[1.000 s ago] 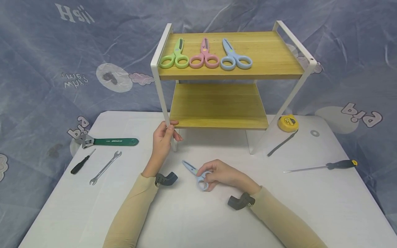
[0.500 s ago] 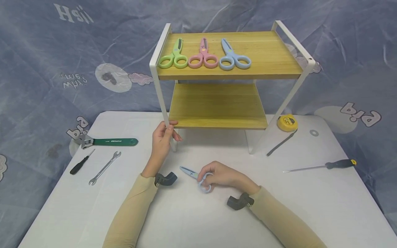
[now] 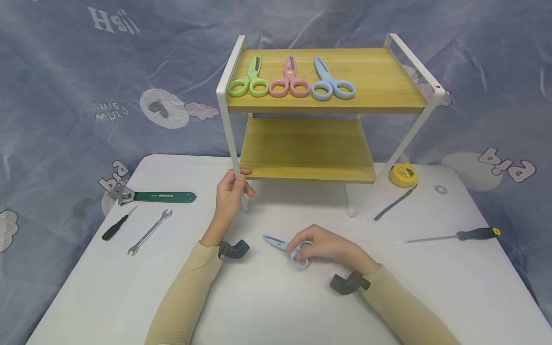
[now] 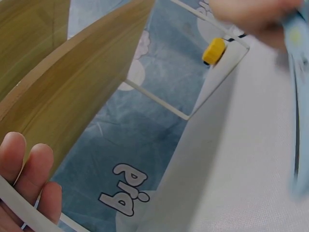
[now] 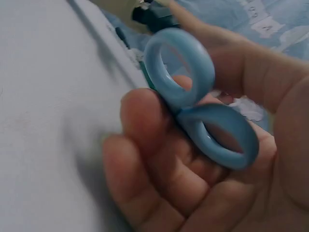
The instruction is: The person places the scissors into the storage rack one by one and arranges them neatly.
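Our right hand (image 3: 327, 247) curled round small light-blue plastic scissors (image 3: 288, 247) on open white tabletop (image 3: 267, 306) (bare around them); our left hand (image 3: 230, 191) gripped the two-tier wooden rack's white metal front leg (image 3: 228, 129).

Top shelf (image 3: 379, 81) right half bare beside blue scissors (image 3: 329, 86), lower shelf (image 3: 306, 148) open, frame posts (image 3: 227, 129) flanking.

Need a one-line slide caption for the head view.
Right hand grips blue scissors on the table; left hand holds the shelf rack's leg.
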`<action>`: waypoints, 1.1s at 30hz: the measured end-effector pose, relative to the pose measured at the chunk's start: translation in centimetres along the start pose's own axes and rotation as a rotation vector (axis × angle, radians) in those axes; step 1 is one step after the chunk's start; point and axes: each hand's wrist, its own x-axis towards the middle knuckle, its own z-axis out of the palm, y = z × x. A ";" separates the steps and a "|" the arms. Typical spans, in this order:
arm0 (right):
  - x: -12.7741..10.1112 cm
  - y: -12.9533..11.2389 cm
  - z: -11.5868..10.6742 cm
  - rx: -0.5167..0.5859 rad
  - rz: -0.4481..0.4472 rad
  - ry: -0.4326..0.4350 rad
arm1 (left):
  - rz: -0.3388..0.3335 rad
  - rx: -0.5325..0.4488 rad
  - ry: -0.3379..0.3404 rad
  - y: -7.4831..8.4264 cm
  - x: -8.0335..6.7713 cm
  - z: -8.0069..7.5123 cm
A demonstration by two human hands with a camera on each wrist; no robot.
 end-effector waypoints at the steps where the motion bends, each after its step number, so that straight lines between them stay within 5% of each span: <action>1: -0.8 -0.2 -0.4 -0.030 -0.029 -0.009 | 0.001 0.003 0.002 0.0 0.0 0.1; 8: -6.5 -2.0 -3.2 -0.131 -0.243 -0.025 | -0.001 0.020 0.016 0.1 0.0 0.2; 14: -10.3 -4.8 -4.9 -0.069 -0.428 0.105 | -0.012 0.022 0.021 0.4 -0.1 0.3; 18: -12.6 -7.0 -5.6 -0.138 -0.471 0.228 | -0.012 0.020 0.021 0.4 -0.1 0.4; 25: -15.3 -10.5 -6.6 -0.222 -0.486 0.360 | -0.002 0.005 0.019 0.0 -0.2 0.2; 33: -16.1 -14.7 -7.7 -0.165 -0.766 0.428 | -0.002 0.008 0.022 0.1 -0.1 0.3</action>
